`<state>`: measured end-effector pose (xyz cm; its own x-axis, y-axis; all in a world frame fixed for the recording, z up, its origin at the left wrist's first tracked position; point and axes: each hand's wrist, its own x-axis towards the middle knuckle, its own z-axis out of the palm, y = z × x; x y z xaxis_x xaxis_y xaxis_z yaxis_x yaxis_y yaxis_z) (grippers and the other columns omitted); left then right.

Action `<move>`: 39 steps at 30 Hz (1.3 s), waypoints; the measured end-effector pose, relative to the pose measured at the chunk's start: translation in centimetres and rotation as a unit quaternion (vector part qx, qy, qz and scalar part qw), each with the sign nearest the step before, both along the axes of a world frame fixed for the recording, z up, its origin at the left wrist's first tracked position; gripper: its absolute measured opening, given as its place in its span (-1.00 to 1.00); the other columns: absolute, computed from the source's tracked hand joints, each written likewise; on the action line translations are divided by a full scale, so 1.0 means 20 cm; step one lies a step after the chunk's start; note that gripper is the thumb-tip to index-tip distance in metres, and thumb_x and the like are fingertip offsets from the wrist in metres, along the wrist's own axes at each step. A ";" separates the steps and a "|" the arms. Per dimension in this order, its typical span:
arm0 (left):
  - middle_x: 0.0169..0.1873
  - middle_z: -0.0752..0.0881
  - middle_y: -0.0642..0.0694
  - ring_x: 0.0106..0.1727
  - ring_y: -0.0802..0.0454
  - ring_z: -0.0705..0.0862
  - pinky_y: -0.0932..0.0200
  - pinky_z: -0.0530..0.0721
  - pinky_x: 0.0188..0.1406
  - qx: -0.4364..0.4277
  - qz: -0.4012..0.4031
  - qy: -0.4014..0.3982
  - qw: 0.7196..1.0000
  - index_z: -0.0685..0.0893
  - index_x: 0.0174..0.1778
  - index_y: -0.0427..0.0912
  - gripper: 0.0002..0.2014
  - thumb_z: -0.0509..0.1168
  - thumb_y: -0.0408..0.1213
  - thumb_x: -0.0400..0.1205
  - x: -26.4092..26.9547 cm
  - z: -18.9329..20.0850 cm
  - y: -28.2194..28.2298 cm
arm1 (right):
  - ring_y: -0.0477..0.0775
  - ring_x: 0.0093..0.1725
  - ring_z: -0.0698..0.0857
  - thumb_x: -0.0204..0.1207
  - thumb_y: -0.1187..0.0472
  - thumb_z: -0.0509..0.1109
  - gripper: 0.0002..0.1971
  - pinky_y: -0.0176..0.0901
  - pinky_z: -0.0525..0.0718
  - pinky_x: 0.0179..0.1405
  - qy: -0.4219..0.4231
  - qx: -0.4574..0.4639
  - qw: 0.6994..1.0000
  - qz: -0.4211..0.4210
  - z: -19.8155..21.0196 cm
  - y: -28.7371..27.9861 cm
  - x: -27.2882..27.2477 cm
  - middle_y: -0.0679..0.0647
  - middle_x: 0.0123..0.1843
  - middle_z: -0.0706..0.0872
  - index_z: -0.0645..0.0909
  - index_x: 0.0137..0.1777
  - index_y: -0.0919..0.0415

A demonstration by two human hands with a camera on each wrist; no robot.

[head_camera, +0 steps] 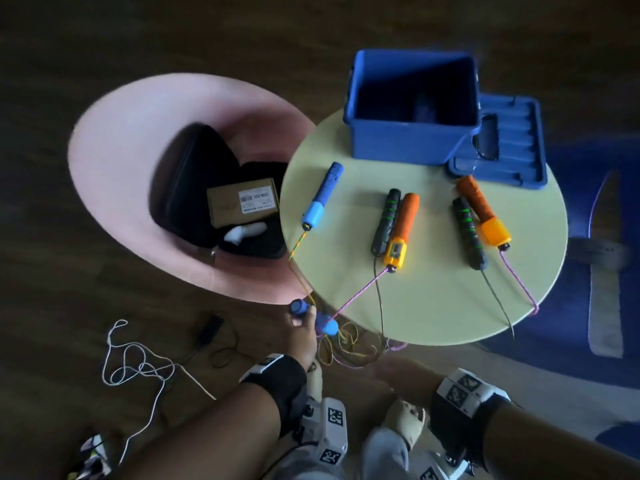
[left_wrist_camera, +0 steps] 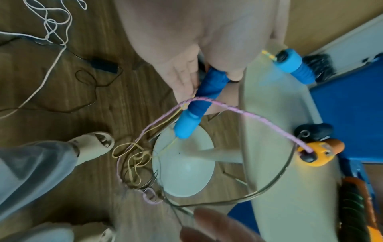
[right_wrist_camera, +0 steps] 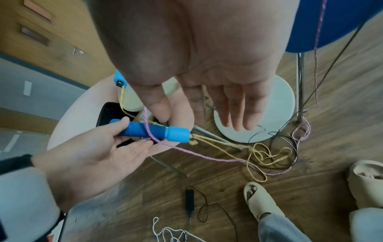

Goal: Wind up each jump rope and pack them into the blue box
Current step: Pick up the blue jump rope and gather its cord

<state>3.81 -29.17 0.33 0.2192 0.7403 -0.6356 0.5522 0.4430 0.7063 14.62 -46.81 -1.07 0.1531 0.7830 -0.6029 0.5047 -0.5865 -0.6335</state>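
Left hand (right_wrist_camera: 99, 152) has its fingers curled round the ribbed blue plastic skipping-rope handle (right_wrist_camera: 149, 131), cap end pointing at the flat, empty right hand (right_wrist_camera: 217, 91) just beside it.

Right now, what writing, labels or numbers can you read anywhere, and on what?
White label on the cardboard box: upside-down print, too blurred to read.
Square markers on the wrist units: black-and-white patterns, no words.
Counter window on the orange handle: unreadable.
Blue handle in the left hand: no print shows.
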 end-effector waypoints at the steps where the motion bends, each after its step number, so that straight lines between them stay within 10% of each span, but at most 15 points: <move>1: -0.02 0.62 -0.17 0.06 -0.11 0.62 0.45 0.47 -0.34 0.035 0.002 -0.008 0.999 0.42 0.20 -0.19 -0.80 0.29 -0.34 0.73 0.00 0.05 0.02 | -0.46 -0.54 0.53 0.20 0.12 0.15 -0.71 -0.49 0.50 -0.16 -0.076 0.075 0.994 0.007 0.01 -0.01 0.02 -0.37 -0.54 0.61 0.61 -0.63 -0.11; 4: -0.07 0.70 -0.12 0.01 -0.13 0.68 0.44 0.44 -0.26 0.143 -0.035 -0.011 0.989 0.55 0.05 -0.13 -0.84 0.39 -0.21 0.66 0.03 0.14 0.11 | -0.21 -0.41 0.69 0.11 0.04 0.43 -0.80 -0.53 0.58 -0.38 0.187 -0.050 0.975 -0.108 0.24 0.00 0.10 -0.16 -0.38 0.70 0.60 -0.23 -0.06; 6: -0.08 0.70 -0.11 -0.04 -0.08 0.64 0.28 0.42 -0.13 0.178 -0.060 0.002 0.982 0.54 0.01 -0.14 -0.79 0.37 -0.10 0.67 0.07 0.23 0.17 | -0.08 -0.30 0.68 0.21 -0.06 0.57 -0.68 -0.38 0.70 -0.28 0.123 -0.051 0.965 -0.228 0.26 0.00 0.10 -0.02 -0.21 0.71 0.61 -0.11 0.02; 9: -0.05 0.64 -0.09 -0.06 -0.06 0.55 0.16 0.40 -0.10 0.203 -0.056 -0.020 0.977 0.47 0.10 -0.14 -0.76 0.27 -0.04 0.72 0.14 0.34 0.27 | -0.03 -0.40 0.65 0.65 0.32 0.32 -0.91 -0.27 0.67 -0.40 0.160 -0.085 0.960 -0.211 0.34 0.05 0.18 0.12 -0.24 0.68 0.61 -0.08 0.21; 13: -0.10 0.69 -0.16 -0.14 -0.20 0.66 0.04 0.62 -0.04 0.204 -0.084 -0.018 0.975 0.46 0.06 -0.05 -0.63 0.25 0.19 0.61 0.28 0.37 0.41 | -0.03 -0.31 0.68 0.67 0.24 0.28 -0.87 -0.29 0.62 -0.37 0.104 -0.037 0.971 -0.213 0.42 0.24 0.29 -0.02 -0.24 0.71 0.62 -0.09 0.13; 19: -0.29 0.72 -0.03 -0.26 -0.09 0.70 0.19 0.50 -0.27 0.242 -0.244 0.084 0.935 0.65 -0.12 -0.10 -0.79 0.45 -0.06 0.51 0.47 0.32 0.60 | 0.18 0.12 0.74 0.67 0.13 0.30 -0.85 -0.15 0.64 0.05 -0.003 -0.023 0.982 -0.189 0.50 0.56 0.41 0.02 -0.02 0.73 0.67 0.12 0.10; 24: -0.31 0.64 -0.02 -0.28 -0.12 0.59 0.17 0.46 -0.29 0.265 -0.346 0.122 0.892 0.56 -0.16 -0.04 -0.81 0.44 -0.09 0.48 0.62 0.25 0.76 | 0.10 0.09 0.72 0.59 0.00 0.25 -0.83 -0.02 0.72 0.15 -0.123 -0.064 0.980 -0.140 0.49 0.75 0.50 -0.04 0.09 0.74 0.62 0.08 -0.07; 34: -0.33 0.69 0.06 -0.32 0.07 0.66 0.16 0.52 -0.37 0.197 -0.483 0.164 0.837 0.60 -0.11 0.01 -0.75 0.38 0.01 0.38 0.70 0.24 0.88 | 0.11 0.00 0.76 0.60 0.03 0.26 -0.84 -0.03 0.74 0.05 -0.074 -0.085 0.961 -0.252 0.39 0.93 0.56 0.03 0.02 0.78 0.61 0.09 -0.01; 39: -0.40 0.77 0.06 -0.34 0.09 0.71 0.20 0.61 -0.34 0.116 -0.473 0.037 0.872 0.66 -0.18 -0.03 -0.80 0.44 -0.08 0.35 0.48 0.37 0.77 | 0.14 -0.26 0.78 0.61 -0.04 0.41 -0.64 -0.04 0.70 -0.27 0.104 0.026 0.860 -0.499 0.41 0.92 0.56 0.15 -0.07 0.77 0.44 0.27 0.08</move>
